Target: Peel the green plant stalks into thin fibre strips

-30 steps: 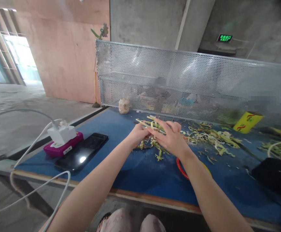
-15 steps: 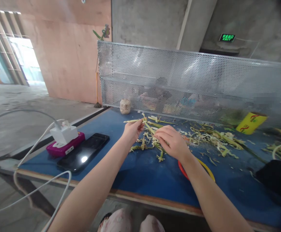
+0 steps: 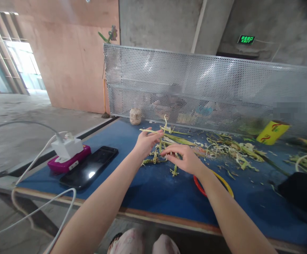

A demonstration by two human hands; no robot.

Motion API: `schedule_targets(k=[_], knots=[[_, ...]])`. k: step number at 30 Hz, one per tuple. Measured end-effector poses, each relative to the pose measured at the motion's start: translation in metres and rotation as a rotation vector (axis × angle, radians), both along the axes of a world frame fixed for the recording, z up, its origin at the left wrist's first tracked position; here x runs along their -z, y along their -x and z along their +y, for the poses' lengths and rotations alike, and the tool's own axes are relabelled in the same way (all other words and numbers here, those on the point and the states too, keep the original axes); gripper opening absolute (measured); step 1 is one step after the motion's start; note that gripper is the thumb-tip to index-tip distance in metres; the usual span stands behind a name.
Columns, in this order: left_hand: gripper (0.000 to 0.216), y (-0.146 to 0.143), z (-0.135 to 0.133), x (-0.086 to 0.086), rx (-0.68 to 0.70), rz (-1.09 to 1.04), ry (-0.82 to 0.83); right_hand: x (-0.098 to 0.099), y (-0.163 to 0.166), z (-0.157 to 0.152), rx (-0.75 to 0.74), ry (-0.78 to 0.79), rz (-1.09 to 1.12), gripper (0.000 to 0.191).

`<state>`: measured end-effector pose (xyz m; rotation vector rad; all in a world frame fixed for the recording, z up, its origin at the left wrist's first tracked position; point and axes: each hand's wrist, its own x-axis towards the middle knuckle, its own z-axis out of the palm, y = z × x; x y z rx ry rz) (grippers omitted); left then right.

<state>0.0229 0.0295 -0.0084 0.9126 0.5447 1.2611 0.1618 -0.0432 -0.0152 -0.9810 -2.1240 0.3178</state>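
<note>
My left hand [image 3: 147,141] is closed, its fingertips pinching a pale green plant strip [image 3: 165,123]. The strip stands nearly upright above the fingers, and its lower end hangs beside my right hand. Curved over the table, my right hand [image 3: 183,157] shows a gap between thumb and fingers, and I see nothing held in it. Below and behind the hands lie long yellow-green leaf strips [image 3: 181,140] and braided-looking pieces [image 3: 173,171].
A phone [image 3: 90,167] and a purple power strip [image 3: 68,160] with a white adapter lie left. A red and yellow ring [image 3: 226,185] is under my right forearm. Shredded plant scraps [image 3: 229,150], a yellow packet [image 3: 272,132] and a dark object [image 3: 300,192] sit right. A perforated metal screen [image 3: 208,88] stands behind.
The strip, slanting between both hands before, now stands more upright at my left fingertips. My right hand has moved slightly left and down, and its fingers have loosened from the strip.
</note>
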Motion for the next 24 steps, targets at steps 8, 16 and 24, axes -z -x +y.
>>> schedule_targets(k=[8, 16, 24], knots=[[0.072, -0.003, -0.010, -0.001, 0.186, 0.083, -0.013, 0.005, -0.012, 0.017, 0.370, 0.011, 0.366, 0.020], [0.090, -0.004, -0.011, 0.004, 0.255, 0.181, -0.212, 0.006, -0.011, 0.020, 0.272, 0.065, 0.424, 0.017], [0.101, -0.005, -0.009, 0.010, 0.181, 0.437, -0.479, 0.006, -0.009, 0.018, 0.296, 0.016, 0.429, 0.011]])
